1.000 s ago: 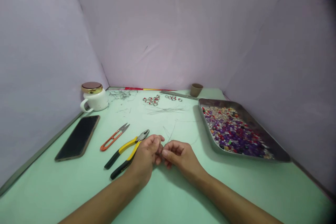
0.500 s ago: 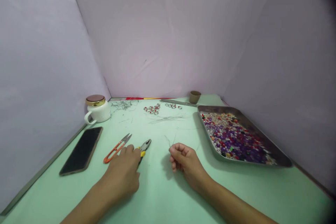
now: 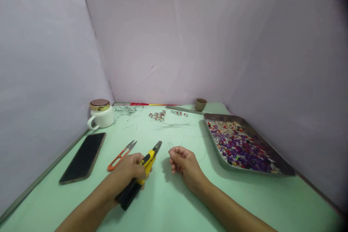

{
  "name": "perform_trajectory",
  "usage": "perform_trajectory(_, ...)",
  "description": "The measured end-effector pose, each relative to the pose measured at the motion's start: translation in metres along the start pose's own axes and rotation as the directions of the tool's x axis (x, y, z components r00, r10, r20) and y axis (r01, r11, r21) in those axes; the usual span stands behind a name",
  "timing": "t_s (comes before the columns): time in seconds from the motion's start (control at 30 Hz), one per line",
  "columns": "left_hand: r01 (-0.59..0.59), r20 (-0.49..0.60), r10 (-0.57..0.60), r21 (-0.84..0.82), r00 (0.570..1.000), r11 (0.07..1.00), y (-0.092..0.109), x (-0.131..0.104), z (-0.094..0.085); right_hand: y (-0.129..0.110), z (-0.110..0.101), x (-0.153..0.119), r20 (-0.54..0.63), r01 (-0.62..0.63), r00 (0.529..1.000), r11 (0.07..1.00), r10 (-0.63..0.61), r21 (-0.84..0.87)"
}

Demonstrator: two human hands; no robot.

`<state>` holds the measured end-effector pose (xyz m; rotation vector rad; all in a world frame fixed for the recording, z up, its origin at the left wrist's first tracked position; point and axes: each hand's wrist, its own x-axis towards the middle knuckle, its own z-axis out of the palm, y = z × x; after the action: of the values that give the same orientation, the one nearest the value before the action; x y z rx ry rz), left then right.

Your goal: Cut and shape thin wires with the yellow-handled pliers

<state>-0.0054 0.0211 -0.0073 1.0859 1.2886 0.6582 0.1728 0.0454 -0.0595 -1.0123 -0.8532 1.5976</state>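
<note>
Yellow and black pliers (image 3: 148, 161) are gripped in my left hand (image 3: 129, 171), their jaws pointing up and to the right. My right hand (image 3: 182, 163) pinches a thin wire (image 3: 170, 145) between thumb and fingertips, just right of the plier tips. Orange thread snips (image 3: 117, 159) lie beside my left hand. Farther back on the green table are loose thin wires (image 3: 174, 125) and small rings with red beads (image 3: 157, 116).
On the left stand a white lidded mug (image 3: 104, 116) and a black phone (image 3: 84, 157). A metal tray (image 3: 285, 163) of mixed beads fills the right side. Behind are a small brown cup (image 3: 200, 105), a wire bundle (image 3: 182, 109) and tangled wire scraps (image 3: 126, 110).
My left hand has lifted and turned the pliers, which lay mostly under it before. My right hand has shifted slightly left with the wire. The camera view has moved a little.
</note>
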Motion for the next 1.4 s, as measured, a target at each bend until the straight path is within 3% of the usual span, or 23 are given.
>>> perform_trajectory(0.07,0.047,0.175,0.01,-0.319,0.984,0.947,0.002,-0.003,-0.001,0.0,-0.001,0.001,0.024,0.002,1.0,1.0,-0.002,0.018)
perform_trajectory(0.13,0.121,0.263,0.011,-0.479,0.965,0.869,0.0,-0.003,-0.001,-0.001,-0.005,0.0,0.037,-0.009,0.999,0.999,0.007,0.04)
perform_trajectory(0.27,0.233,0.361,-0.028,-0.537,0.932,0.811,-0.006,-0.001,0.002,-0.003,-0.011,0.0,0.011,-0.027,1.0,0.996,0.026,0.086)
perform_trajectory(0.47,0.212,0.35,-0.002,-0.564,0.937,0.798,-0.009,-0.002,0.003,-0.002,-0.013,0.003,0.02,-0.045,0.999,0.995,0.043,0.084)
perform_trajectory(0.93,0.159,0.421,0.097,-0.531,0.902,0.832,-0.009,-0.002,0.004,-0.002,-0.015,0.003,0.095,-0.096,0.991,0.994,0.092,0.042)
perform_trajectory(1.17,0.104,0.382,0.075,-0.426,0.921,0.899,-0.011,-0.001,0.006,-0.005,-0.012,0.003,0.081,-0.134,0.988,0.991,0.133,0.012)
perform_trajectory(1.3,0.053,0.358,0.066,-0.311,0.932,0.949,-0.013,0.003,0.003,-0.007,-0.012,0.002,0.087,-0.137,0.987,0.991,0.137,-0.003)
perform_trajectory(1.4,-0.021,0.277,0.03,-0.035,0.96,0.999,-0.012,0.004,0.002,-0.007,-0.013,0.002,0.081,-0.141,0.986,0.989,0.143,-0.035)
